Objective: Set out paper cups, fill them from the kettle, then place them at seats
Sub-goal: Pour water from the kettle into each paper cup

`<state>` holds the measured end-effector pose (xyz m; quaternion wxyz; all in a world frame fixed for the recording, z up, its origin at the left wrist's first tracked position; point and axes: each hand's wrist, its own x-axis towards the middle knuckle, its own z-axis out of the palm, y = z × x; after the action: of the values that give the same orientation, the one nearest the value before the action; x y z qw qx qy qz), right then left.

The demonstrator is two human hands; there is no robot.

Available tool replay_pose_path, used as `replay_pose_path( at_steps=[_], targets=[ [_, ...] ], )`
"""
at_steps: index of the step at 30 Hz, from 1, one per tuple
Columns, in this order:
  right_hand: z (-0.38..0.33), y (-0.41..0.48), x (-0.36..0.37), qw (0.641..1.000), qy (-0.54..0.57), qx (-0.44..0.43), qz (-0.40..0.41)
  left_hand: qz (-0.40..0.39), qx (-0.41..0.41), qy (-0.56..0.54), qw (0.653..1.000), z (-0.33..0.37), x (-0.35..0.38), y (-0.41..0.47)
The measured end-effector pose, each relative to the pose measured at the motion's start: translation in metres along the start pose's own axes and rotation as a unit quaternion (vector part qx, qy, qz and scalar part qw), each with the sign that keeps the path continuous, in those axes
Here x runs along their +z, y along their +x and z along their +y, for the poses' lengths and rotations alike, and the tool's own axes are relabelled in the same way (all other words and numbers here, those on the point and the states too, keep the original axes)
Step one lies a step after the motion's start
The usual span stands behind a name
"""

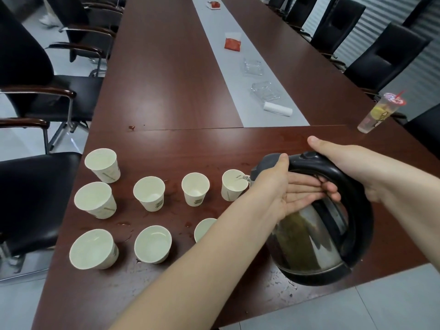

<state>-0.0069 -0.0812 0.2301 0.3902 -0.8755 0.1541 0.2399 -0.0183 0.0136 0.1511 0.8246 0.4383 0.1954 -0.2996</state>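
In the head view, the kettle (309, 239) hung tilted above the near end of the bench (166, 79). Its spout leaned left over the rim of the nearest paper cup (234, 184). The right hand (345, 163) gripped the kettle's black handle (357, 198), with its fingers (331, 190) curled under the handle and the thumb stretched along the top. The left hand (292, 189) lay flat against the kettle's side, fingers straight and close together, holding nothing. Its thumb pressed on the grey lid (269, 163).

Left of the kettle, the other cups (149, 192) stood upright and apart from one another on the bench. Two were in line with the nearest paper cup and four sat further left. One half-hidden cup (204, 228) showed just behind the left forearm. Wet patches (123, 225) lay among the cups, and droplets (278, 282) spotted the bench below the kettle's base.

Beyond the kettle, a grey strip (214, 44) ran down the middle of the bench. It carried a white roll (277, 108), two glass ashtrays (265, 91) and, further off, a red packet (232, 44). To the right of the kettle and further back, a plastic drink cup (381, 113) with a straw stood near the bench edge. Black chairs (381, 55) lined both sides of the bench.
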Motion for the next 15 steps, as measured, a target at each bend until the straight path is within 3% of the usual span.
replay_pose_path(
  at_steps=[15],
  targets=[
    [-0.0059, -0.0003, -0.0018, 1.000, -0.029, -0.002, 0.005, 0.009, 0.021, -0.023, 0.999, -0.0042, 0.0044, 0.0063]
  ],
)
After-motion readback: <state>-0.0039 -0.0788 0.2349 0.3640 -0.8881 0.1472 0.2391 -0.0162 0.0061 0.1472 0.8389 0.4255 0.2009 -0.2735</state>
